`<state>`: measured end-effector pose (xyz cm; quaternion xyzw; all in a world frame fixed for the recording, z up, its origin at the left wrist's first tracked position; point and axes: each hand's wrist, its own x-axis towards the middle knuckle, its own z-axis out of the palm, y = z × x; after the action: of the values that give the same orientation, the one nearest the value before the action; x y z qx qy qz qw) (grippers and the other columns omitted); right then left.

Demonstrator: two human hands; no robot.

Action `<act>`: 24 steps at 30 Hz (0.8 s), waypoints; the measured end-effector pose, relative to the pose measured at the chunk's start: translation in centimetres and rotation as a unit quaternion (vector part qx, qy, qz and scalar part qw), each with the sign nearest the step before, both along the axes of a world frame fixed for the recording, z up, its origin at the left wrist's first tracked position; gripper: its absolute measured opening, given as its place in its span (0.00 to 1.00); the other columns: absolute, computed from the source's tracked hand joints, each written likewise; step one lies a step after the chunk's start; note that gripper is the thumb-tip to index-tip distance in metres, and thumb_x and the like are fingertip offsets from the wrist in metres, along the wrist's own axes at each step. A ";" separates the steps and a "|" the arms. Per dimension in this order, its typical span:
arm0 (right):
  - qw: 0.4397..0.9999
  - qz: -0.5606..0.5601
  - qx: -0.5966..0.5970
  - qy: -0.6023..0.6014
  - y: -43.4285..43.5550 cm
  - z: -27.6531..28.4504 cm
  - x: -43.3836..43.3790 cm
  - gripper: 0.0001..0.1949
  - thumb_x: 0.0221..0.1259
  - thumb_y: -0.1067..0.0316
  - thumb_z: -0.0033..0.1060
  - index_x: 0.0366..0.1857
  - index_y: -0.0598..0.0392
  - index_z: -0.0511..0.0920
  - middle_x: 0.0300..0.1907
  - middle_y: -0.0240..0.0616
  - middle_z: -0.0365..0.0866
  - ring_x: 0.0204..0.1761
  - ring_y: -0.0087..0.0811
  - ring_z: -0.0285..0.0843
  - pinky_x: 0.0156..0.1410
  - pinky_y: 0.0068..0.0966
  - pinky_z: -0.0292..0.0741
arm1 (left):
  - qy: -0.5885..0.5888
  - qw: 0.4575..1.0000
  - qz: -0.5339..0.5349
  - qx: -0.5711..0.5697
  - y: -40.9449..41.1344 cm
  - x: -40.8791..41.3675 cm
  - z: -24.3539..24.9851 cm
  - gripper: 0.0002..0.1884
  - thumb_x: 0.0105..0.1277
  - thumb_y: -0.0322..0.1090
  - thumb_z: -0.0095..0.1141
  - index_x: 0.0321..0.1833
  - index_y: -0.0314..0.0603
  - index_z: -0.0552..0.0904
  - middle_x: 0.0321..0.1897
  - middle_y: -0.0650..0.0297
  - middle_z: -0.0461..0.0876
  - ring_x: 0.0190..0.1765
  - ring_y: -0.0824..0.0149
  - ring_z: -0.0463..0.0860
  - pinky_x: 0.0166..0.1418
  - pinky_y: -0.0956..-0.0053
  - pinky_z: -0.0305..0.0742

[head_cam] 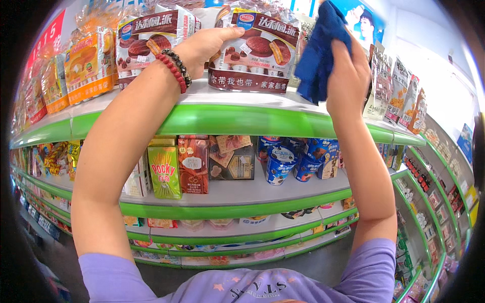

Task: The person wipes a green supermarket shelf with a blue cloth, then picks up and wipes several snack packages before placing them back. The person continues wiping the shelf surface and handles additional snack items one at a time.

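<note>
On the top shelf (242, 98), my left hand (206, 45) grips the left side of a bag of chocolate pies (261, 49), its thumb lying across the front near the top. The fingers behind the bag are hidden. A bunched dark blue cloth (322, 57) hangs from my right hand (346, 72), raised just to the right of that bag. A second bag of chocolate pies (146, 41) stands to the left, partly covered by my left forearm. Two bead bracelets, one red and one dark, circle my left wrist.
Orange-banded snack bags (89, 68) line the top shelf at left, and upright snack pouches (398, 91) stand at right. Below the green shelf edge (235, 120) sit a green Pocky box (165, 170), other biscuit boxes and blue cups (280, 164). More shelving (428, 189) curves along the right.
</note>
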<state>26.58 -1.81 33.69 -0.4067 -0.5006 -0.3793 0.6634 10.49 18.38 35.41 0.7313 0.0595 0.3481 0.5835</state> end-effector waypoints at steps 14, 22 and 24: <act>0.905 -0.099 -0.211 -0.357 10.1 1.3 -3.3 0.28 0.80 0.48 0.49 0.78 0.47 0.69 0.81 0.49 0.63 0.81 0.64 0.55 0.83 0.55 0.54 | 0.024 0.985 -0.096 0.143 1.4 0.2 -0.6 0.21 0.77 0.39 0.59 0.67 0.38 0.80 0.59 0.58 0.86 0.60 0.65 0.84 0.63 0.68 0.79; 0.964 -0.157 -0.182 -0.112 10.4 3.4 -3.3 0.33 0.81 0.46 0.46 0.81 0.54 0.61 0.83 0.53 0.56 0.85 0.52 0.49 0.87 0.41 0.48 | 0.055 0.987 -0.025 0.147 0.4 0.2 -0.1 0.25 0.65 0.27 0.67 0.64 0.26 0.79 0.52 0.52 0.88 0.53 0.59 0.87 0.59 0.65 0.80; 0.950 -0.187 -0.182 -0.170 9.8 5.5 -3.6 0.26 0.81 0.49 0.47 0.70 0.57 0.75 0.72 0.55 0.74 0.77 0.54 0.64 0.82 0.44 0.57 | 0.064 0.986 0.036 0.152 -0.1 -0.1 -0.2 0.28 0.64 0.28 0.69 0.66 0.23 0.76 0.52 0.50 0.87 0.52 0.61 0.87 0.59 0.66 0.80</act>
<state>22.97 8.03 39.19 -0.5359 -0.5819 -0.4626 0.4003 10.40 18.30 35.26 0.8296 0.0695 0.3260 0.4480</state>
